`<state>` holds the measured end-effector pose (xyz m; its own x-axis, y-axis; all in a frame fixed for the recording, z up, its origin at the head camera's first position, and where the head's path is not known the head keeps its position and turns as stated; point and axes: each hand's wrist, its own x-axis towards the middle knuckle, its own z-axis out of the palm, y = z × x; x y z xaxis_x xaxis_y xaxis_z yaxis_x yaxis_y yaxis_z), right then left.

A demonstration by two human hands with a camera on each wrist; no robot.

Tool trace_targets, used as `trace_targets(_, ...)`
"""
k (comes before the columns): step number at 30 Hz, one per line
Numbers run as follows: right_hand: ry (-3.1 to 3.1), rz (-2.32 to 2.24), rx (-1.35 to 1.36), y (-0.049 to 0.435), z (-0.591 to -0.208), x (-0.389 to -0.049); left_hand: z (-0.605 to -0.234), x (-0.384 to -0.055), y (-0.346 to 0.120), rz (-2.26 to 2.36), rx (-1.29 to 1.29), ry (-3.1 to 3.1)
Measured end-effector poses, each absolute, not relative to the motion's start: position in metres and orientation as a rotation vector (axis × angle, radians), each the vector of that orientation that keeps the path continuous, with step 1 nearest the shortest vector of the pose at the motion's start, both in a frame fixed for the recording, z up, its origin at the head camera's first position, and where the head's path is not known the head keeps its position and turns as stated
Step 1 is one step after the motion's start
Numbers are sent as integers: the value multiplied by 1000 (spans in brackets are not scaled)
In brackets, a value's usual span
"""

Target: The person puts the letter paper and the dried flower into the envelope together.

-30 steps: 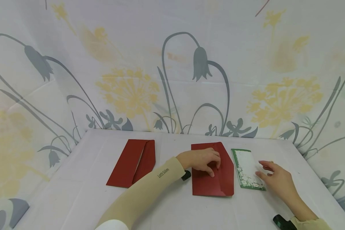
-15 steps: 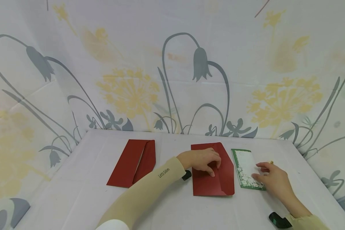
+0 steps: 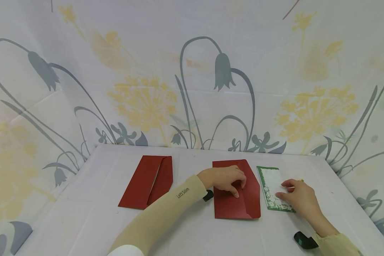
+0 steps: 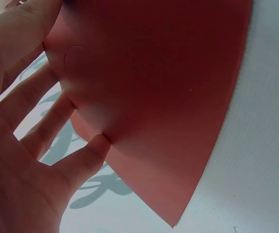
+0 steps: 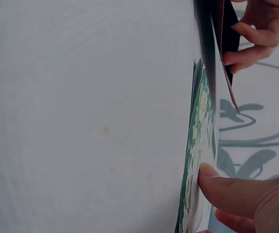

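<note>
My left hand (image 3: 224, 178) rests on a red envelope (image 3: 232, 208) with its flap unfolded to the right. In the left wrist view its spread fingertips press on the red paper (image 4: 164, 97). To the right of that envelope lies a white card with a green border and white flowers (image 3: 270, 181). My right hand (image 3: 302, 199) is over the card's right side, with thumb and index finger apart. The right wrist view has the thumb (image 5: 236, 191) right at the flowered face of the card (image 5: 198, 131); the other fingers are mostly hidden behind it.
A second red envelope (image 3: 144, 179) lies at the left, its flap folded over but gaping slightly. All lie on a white-covered table (image 3: 67, 199), with a flower-printed cloth (image 3: 192, 89) hanging behind. A small yellow spot (image 3: 302, 180) shows just beyond my right hand.
My right hand has moved left, from beside the card's right edge to over it. The left hand, both envelopes and the card have stayed in place.
</note>
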<state>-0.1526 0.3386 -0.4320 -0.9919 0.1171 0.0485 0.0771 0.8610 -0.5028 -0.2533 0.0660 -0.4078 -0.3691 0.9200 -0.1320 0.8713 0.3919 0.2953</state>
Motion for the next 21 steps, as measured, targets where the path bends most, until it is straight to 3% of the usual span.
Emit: trace_targets(21,-2968,859,-171,343,-429,-154,-407,-253,68,268,1540,2382)
